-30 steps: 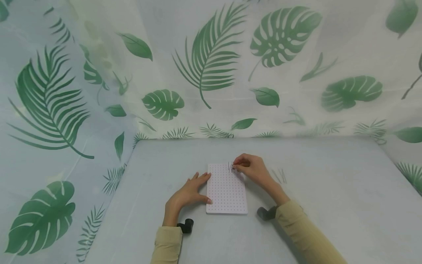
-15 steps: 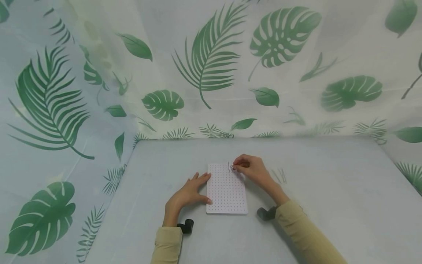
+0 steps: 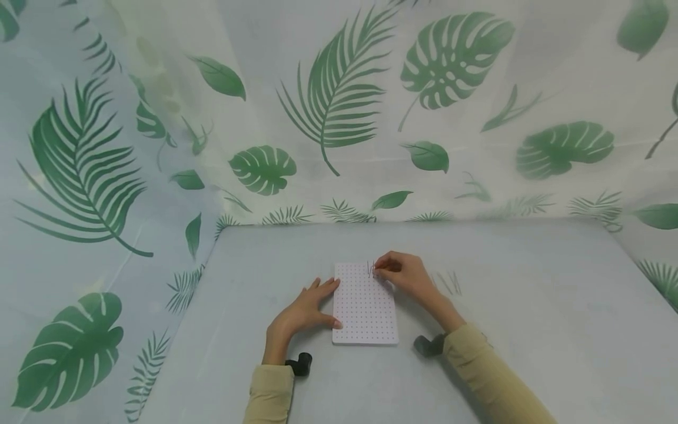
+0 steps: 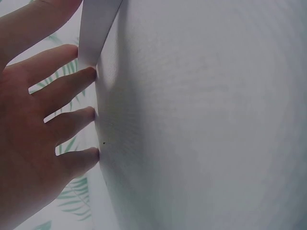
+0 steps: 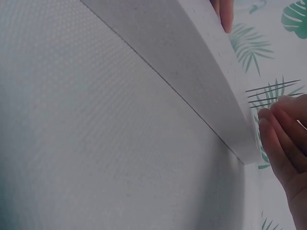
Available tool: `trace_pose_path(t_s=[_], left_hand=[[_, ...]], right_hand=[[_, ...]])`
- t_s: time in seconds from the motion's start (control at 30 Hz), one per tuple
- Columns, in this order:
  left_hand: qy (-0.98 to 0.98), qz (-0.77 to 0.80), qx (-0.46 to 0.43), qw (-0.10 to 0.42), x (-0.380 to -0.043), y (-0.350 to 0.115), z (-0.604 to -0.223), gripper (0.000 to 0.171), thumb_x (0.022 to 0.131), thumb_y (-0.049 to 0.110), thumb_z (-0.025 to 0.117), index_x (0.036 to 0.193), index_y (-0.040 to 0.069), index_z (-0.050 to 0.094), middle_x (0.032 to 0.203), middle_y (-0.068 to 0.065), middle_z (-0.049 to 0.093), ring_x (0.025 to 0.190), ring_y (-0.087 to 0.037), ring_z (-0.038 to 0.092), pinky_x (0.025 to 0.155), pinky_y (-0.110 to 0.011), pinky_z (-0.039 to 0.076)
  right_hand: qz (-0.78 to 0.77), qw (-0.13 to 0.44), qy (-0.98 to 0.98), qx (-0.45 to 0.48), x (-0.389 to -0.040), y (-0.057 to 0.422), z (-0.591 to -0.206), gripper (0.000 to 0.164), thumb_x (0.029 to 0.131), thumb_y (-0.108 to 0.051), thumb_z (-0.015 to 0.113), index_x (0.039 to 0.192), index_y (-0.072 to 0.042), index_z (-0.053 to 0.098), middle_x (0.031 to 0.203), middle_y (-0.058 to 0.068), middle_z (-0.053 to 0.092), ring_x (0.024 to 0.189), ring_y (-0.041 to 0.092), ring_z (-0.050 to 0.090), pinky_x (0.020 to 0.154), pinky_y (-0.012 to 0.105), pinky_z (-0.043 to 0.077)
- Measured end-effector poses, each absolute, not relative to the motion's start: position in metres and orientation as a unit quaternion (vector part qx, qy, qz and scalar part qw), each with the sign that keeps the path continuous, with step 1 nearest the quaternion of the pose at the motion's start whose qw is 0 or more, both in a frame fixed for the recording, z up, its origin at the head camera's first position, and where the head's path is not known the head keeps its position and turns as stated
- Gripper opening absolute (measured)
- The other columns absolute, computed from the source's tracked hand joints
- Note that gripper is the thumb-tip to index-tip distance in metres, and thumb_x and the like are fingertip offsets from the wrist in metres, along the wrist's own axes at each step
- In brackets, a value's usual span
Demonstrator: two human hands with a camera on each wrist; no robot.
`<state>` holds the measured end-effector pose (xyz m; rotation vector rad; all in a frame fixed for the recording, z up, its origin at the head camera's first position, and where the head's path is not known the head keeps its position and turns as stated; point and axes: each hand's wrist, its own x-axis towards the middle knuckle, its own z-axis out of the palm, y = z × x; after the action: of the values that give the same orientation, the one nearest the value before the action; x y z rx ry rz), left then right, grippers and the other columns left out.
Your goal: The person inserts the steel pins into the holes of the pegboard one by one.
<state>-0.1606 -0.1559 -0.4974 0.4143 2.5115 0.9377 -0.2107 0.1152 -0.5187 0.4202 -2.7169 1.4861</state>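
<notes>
A white rectangular board (image 3: pixel 365 312) dotted with a grid of small holes lies on the table. My left hand (image 3: pixel 302 309) is spread at its left side, fingertips and thumb touching the edge; in the left wrist view the straight fingers (image 4: pixel 64 88) rest along that side. Over the far right corner, my right hand (image 3: pixel 410 277) pinches a thin dark needle between thumb and fingertips. Several similar needles (image 5: pixel 271 87) stand up from the board beside those fingertips, slightly tilted. The pinched needle's lower end is partly hidden by the fingers.
To the right of the board, behind the right wrist, a few loose needles (image 3: pixel 454 282) lie on the pale table (image 3: pixel 529 306). A leaf-printed curtain (image 3: pixel 360 106) hangs along the back and sides. Black wrist devices (image 3: pixel 301 365) sit at both wrists.
The right hand has sunk slightly towards the board, still pinching the needle. The left hand and the board hold their places, while the head view has shifted very little.
</notes>
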Motion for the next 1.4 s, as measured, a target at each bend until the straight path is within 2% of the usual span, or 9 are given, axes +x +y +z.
trace_pose_path(t_s=[0.2,0.47,0.7,0.97,1.23,1.4], left_hand=[[0.906,0.336,0.149,0.211,-0.16,-0.155,-0.497,0.096,0.078,0.024,0.089,0.159,0.009,0.039,0.167,-0.011,0.033,0.159,-0.039,0.015,0.129,-0.061,0.01],[0.905,0.338,0.145,0.213,-0.158,-0.154,-0.497,0.096,0.078,0.023,0.089,0.159,0.009,0.039,0.167,-0.011,0.033,0.159,-0.038,0.014,0.129,-0.059,0.01],[0.905,0.341,0.143,0.212,-0.156,-0.154,-0.498,0.097,0.078,0.024,0.089,0.159,0.01,0.039,0.168,-0.01,0.032,0.159,-0.037,0.014,0.129,-0.059,0.01],[0.907,0.334,0.144,0.213,-0.158,-0.155,-0.498,0.096,0.079,0.025,0.089,0.16,0.011,0.038,0.168,-0.009,0.031,0.16,-0.036,0.013,0.129,-0.059,0.009],[0.904,0.344,0.143,0.209,-0.158,-0.155,-0.499,0.096,0.078,0.024,0.089,0.159,0.01,0.04,0.168,-0.01,0.033,0.16,-0.037,0.014,0.129,-0.059,0.009],[0.905,0.341,0.142,0.21,-0.158,-0.155,-0.499,0.096,0.078,0.024,0.089,0.159,0.01,0.039,0.168,-0.009,0.033,0.16,-0.037,0.014,0.129,-0.059,0.009]], right_hand=[[0.47,0.004,-0.874,0.126,-0.208,0.121,-0.521,0.013,0.088,-0.006,0.079,0.1,-0.006,0.076,0.097,0.007,0.078,0.09,0.022,0.075,0.085,0.036,0.062],[0.451,0.004,-0.884,0.121,-0.204,0.135,-0.521,0.014,0.088,-0.009,0.08,0.101,-0.008,0.075,0.098,0.005,0.078,0.091,0.02,0.074,0.084,0.034,0.061],[0.435,0.012,-0.892,0.124,-0.202,0.15,-0.521,0.013,0.089,-0.011,0.079,0.101,-0.009,0.076,0.097,0.004,0.078,0.089,0.018,0.073,0.078,0.027,0.058],[0.398,0.019,-0.909,0.118,-0.2,0.17,-0.52,0.013,0.09,-0.012,0.078,0.103,-0.011,0.079,0.101,0.003,0.079,0.097,0.022,0.073,0.087,0.039,0.058],[0.391,0.02,-0.913,0.116,-0.195,0.188,-0.522,0.012,0.09,-0.01,0.077,0.102,-0.009,0.079,0.101,0.005,0.079,0.096,0.024,0.073,0.084,0.034,0.058],[0.381,0.029,-0.917,0.11,-0.189,0.201,-0.524,0.012,0.091,-0.01,0.076,0.102,-0.008,0.079,0.103,0.007,0.079,0.1,0.028,0.073,0.088,0.041,0.058]])
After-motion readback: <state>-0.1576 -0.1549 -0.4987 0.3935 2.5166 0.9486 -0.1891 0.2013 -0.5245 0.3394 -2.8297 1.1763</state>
